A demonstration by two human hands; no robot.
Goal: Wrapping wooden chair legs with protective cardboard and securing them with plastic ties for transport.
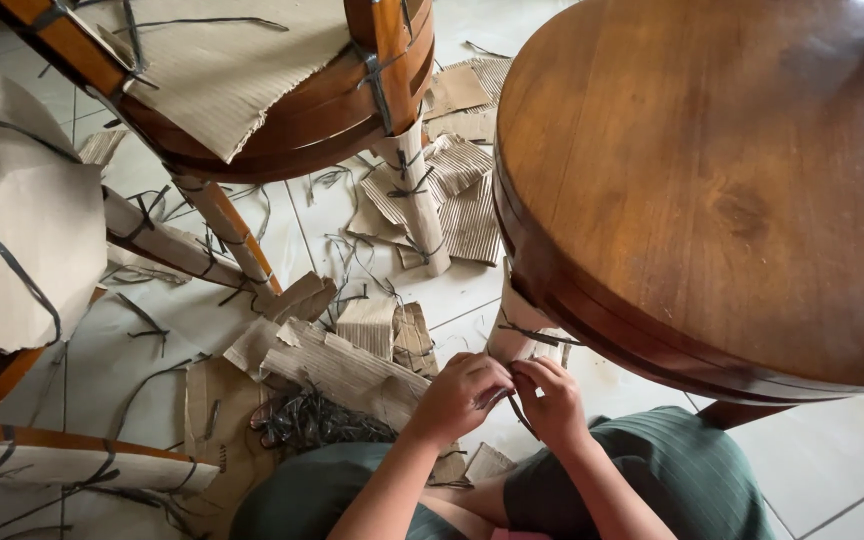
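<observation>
Nearest the camera, the person's knees in dark green ribbed cloth frame the two hands, which meet just under the near rim of the big round wooden stool seat [722,190]. The left hand [457,395] and the right hand [549,400] are both closed narrowly, fingertips pinched together on a thin dark plastic strap [522,410] that runs off the cardboard-wrapped stool leg [517,325] directly below that seat's left edge. By the look of it, the step in hand is freeing this leg of its binding; the strap seems to be gripped at one spot, so the next move would call for a firm pull or a snap away from the leg while the wrap beneath it is kept from tearing unevenly. Just left of the hands, below the seat's level on the tiled floor [832,480], lies a sandal [277,418] half buried in a tangle of cut straps, beside torn sheets of corrugated cardboard [342,365]. Counting: two hands, one strap in the fingers, one wrapped leg at the hands. Farther off, up and left of the seat, a second stool [292,110] shows two wrapped legs with straps on, and a third piece of wrapped furniture [12,250] fills the far left edge; loose strap offcuts are too many to count.
</observation>
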